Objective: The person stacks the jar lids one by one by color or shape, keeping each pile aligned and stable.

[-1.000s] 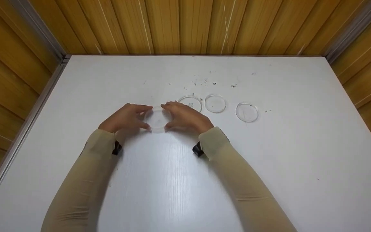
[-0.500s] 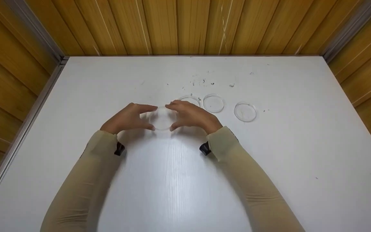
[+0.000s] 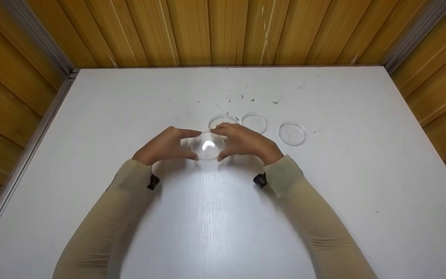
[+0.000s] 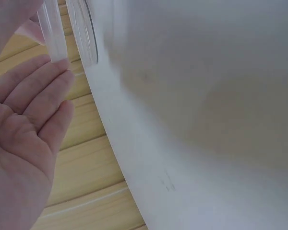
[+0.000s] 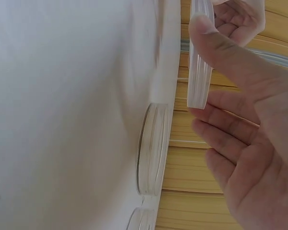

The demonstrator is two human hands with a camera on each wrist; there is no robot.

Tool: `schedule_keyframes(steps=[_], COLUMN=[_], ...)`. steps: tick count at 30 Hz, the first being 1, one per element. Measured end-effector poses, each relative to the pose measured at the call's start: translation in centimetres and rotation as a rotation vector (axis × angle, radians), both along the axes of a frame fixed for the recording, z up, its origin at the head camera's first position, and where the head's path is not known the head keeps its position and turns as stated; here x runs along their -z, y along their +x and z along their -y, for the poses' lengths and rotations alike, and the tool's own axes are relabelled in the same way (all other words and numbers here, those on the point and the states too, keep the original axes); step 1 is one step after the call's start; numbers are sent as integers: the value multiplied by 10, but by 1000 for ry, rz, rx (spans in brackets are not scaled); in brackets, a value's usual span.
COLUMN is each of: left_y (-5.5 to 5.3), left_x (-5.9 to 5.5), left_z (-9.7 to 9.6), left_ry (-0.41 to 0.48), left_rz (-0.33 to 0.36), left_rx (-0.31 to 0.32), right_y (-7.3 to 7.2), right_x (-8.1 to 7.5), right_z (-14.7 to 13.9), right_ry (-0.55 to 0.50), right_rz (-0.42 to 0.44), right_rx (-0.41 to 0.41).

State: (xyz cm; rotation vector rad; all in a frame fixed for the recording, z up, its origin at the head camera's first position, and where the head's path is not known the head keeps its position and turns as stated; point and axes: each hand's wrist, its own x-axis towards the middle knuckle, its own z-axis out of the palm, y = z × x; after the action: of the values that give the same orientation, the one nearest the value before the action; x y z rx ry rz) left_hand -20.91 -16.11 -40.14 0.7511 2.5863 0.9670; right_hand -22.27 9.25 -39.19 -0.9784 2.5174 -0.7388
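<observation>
A clear, round petri dish point(image 3: 207, 149) is held level between both hands, a bright reflection on its top in the head view. My left hand point(image 3: 167, 145) grips its left edge, thumb on the near side and fingers on the far side. On the opposite edge my right hand point(image 3: 249, 144) holds it the same way. Seen edge-on in the right wrist view, the dish point(image 5: 200, 79) is raised off the table, with the thumb against its rim. In the left wrist view the dish point(image 4: 54, 36) shows only partly, at the upper left.
Three more clear dishes lie beyond and to the right: one dish point(image 3: 218, 121) partly behind my right hand, a second dish point(image 3: 254, 122) beside it, a third dish point(image 3: 292, 134) farther right. Dark specks mark the white table point(image 3: 323, 217). Wood-panelled walls point(image 3: 192, 31) enclose it.
Both hands have shifted to the right with the petri dish between them, and a bright reflection has appeared on it. The other dishes lie as before, while the head view has turned slightly.
</observation>
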Motion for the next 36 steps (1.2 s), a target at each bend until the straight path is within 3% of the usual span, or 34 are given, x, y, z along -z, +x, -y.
schedule_keyframes(steps=[17,26,36], left_y=[9,11,13], left_x=[5,9,11], left_z=[-37,-47,-53], left_ry=[-61,-61,-84], left_rz=[-47,-32,-44], left_rx=[54,68,77], right_y=[14,16,19], right_x=[1,8,11], right_z=[-33,-41,-41], right_ry=[63,29,62], right_rz=[-27,-40,-61], right_rx=[3,-15,-17])
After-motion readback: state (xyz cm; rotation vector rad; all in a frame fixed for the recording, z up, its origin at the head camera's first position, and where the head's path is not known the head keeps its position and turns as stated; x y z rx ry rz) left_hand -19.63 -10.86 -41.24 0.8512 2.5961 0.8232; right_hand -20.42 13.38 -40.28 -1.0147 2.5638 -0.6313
